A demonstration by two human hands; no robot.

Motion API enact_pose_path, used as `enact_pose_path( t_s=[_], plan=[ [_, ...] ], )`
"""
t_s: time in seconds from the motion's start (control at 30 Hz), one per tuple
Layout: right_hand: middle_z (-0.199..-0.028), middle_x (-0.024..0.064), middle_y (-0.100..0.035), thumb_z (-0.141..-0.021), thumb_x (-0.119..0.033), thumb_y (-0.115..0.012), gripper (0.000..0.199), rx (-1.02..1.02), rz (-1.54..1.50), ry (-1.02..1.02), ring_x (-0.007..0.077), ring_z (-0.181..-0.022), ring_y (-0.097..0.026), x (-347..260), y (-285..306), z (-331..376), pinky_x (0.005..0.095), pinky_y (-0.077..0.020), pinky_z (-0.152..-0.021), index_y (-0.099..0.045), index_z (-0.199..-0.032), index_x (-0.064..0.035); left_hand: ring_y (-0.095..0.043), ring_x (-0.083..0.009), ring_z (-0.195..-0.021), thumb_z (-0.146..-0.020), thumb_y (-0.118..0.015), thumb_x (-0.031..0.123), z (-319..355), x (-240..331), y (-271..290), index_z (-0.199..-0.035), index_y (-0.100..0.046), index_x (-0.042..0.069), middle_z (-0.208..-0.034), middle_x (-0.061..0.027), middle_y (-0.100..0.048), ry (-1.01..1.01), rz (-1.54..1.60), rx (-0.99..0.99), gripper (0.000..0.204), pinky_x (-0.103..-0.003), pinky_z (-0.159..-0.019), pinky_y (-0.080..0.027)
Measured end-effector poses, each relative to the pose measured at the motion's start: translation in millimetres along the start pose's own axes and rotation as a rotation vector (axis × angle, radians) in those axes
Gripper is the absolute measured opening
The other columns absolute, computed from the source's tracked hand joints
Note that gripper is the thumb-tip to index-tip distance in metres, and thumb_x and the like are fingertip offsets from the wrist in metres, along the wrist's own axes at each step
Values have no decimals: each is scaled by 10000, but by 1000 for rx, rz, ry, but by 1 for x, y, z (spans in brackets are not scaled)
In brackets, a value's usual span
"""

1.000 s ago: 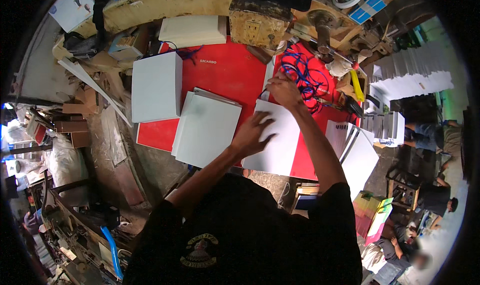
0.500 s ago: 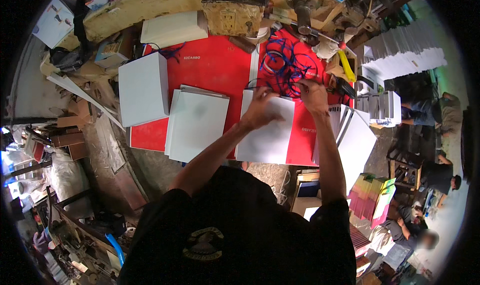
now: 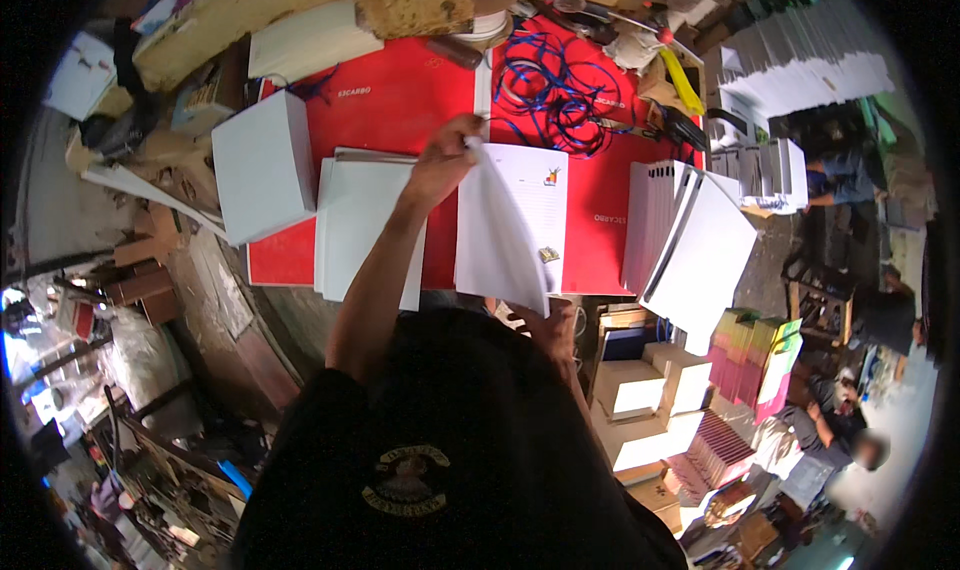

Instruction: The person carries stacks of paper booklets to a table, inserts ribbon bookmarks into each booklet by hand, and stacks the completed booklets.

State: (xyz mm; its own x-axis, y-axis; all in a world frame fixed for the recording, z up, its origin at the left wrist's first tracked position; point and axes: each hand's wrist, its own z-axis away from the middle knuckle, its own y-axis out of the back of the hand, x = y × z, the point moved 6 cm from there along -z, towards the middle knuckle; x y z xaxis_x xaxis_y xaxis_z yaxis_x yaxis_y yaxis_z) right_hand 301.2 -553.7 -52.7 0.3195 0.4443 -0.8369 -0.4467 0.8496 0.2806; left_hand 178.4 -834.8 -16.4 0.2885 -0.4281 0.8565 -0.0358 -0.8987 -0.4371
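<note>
A white book block (image 3: 553,210) lies on the red sheets; its right-hand page shows faint ruled lines and small coloured pictures. Above it a white leaf (image 3: 497,232) stands raised and curved. My left hand (image 3: 443,162) is closed on the leaf's far left corner. At the leaf's near right corner, my right hand (image 3: 549,332) has its fingers against the edge, closed on it; my clothing hides part of this hand. Loops of thin blue ribbon (image 3: 560,95) lie tangled beyond the block. Left of the block is a stack of white blocks (image 3: 370,230), partly behind my left forearm.
The red sheets (image 3: 400,90) cover the table. A tall white stack (image 3: 262,170) stands at the left, and white blocks with dark-marked spines (image 3: 655,220) lean at the right. A yellow-handled tool (image 3: 682,82) lies far right. Cartons (image 3: 630,390) stand near my right side.
My right hand has left the ribbon and come down to the block's near edge. My left hand now holds a leaf, which is lifted, uncovering a printed page. The whole view has shifted slightly.
</note>
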Motion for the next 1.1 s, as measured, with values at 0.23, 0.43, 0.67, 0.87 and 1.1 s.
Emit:
enact_pose_path(
  t_s=[0.23, 0.43, 0.67, 0.87, 1.1],
  plan=[
    [-824, 115, -732, -813, -87, -752, 99, 626, 351, 407, 174, -630, -676, -98, 83, 16, 289, -538, -522, -750, -902, -46, -446, -99, -951, -675, -828, 510, 40, 34, 16, -887, -512, 129, -1014, 5, -391, 84, 240, -28, 538, -273, -813, -443],
    [-801, 121, -708, -804, -71, -747, 88, 664, 286, 632, 218, -665, -679, -172, 110, -28, 301, -535, -568, -744, -891, -59, -406, -113, -932, -576, -853, 600, 58, 45, -13, -838, -527, 147, -945, 23, -378, 128, 166, -23, 616, -289, -800, -380],
    [-891, 131, -706, -824, -141, -742, 157, 900, 794, 731, 242, -799, -686, -240, 128, -75, 350, -537, -711, -725, -962, -68, -380, -156, -923, -501, -874, 650, 73, 65, -31, -789, -526, 148, -912, 19, -389, 117, 122, -6, 675, -286, -796, -300],
    [-880, 140, -685, -805, -243, -738, 186, -72, 475, 634, 350, -906, -620, -218, 11, -106, 449, -500, -823, -707, -870, -72, -381, -179, -936, -490, -878, 649, 74, 70, -35, -775, -534, 159, -900, 1, -407, 127, -2, -116, 663, -325, -827, -280],
    [-857, 149, -686, -829, -143, -674, 98, -15, 524, 1092, 340, -872, -649, -220, -10, -85, 445, -514, -774, -709, -883, -69, -396, -164, -975, -618, -860, 555, 61, 62, -39, -796, -533, 150, -946, 7, -417, 119, 13, -67, 550, -312, -864, -297]
  ],
)
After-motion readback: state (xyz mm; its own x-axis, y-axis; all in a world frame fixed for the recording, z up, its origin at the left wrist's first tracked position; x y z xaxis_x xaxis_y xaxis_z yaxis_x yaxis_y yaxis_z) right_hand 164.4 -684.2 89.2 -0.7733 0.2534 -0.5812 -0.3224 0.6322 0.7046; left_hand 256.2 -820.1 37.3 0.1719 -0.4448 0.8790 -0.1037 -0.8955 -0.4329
